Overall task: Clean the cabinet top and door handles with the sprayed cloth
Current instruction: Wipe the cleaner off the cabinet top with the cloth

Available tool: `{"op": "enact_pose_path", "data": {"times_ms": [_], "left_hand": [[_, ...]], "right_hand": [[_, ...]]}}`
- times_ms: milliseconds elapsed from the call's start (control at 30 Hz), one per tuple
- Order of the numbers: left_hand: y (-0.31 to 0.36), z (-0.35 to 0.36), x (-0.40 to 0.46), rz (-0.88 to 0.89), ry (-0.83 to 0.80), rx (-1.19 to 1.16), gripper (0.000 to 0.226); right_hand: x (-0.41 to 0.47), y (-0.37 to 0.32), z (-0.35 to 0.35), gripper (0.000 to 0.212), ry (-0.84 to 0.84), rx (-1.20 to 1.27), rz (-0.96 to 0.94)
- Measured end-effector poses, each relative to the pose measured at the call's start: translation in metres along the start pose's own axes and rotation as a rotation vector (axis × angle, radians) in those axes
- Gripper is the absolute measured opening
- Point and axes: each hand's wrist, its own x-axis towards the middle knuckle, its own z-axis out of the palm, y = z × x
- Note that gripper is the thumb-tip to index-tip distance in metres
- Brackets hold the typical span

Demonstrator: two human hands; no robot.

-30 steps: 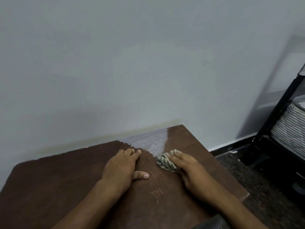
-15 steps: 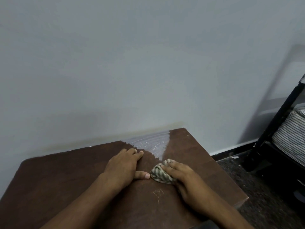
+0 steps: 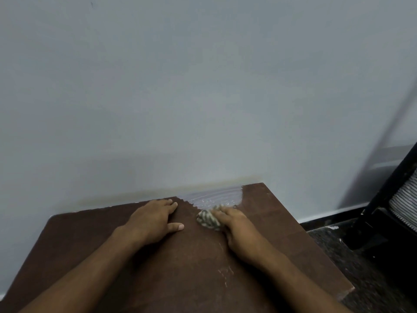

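Brown cabinet top (image 3: 94, 249) has a wet patch (image 3: 216, 197) near frame middle. Right hand (image 3: 239, 229) pinches the striped cloth (image 3: 208, 219); left hand (image 3: 151, 220) lies spread flat. Pushing too far could bump the wall (image 3: 203, 98) or leave streaks.

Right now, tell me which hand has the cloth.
The right hand has it: its fingers press the bunched striped cloth onto the cabinet top beside the shiny patch. The left hand lies flat, holding nothing.
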Motion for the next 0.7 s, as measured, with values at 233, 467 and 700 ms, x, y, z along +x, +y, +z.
{"op": "enact_pose_path", "data": {"times_ms": [233,467,700], "left_hand": [[-0.016,0.003,0.002,0.035,0.022,-0.148,0.089],[-0.007,0.015,-0.002,-0.045,0.132,-0.156,0.079],[-0.007,0.012,-0.003,-0.065,0.083,-0.165,0.076]], "right_hand": [[0.075,-0.002,0.021,0.056,0.078,-0.092,0.211],[0.096,-0.061,0.051,0.061,-0.079,0.048,0.018],[0.077,0.06,-0.018,0.061,0.07,-0.054,0.245]]}}
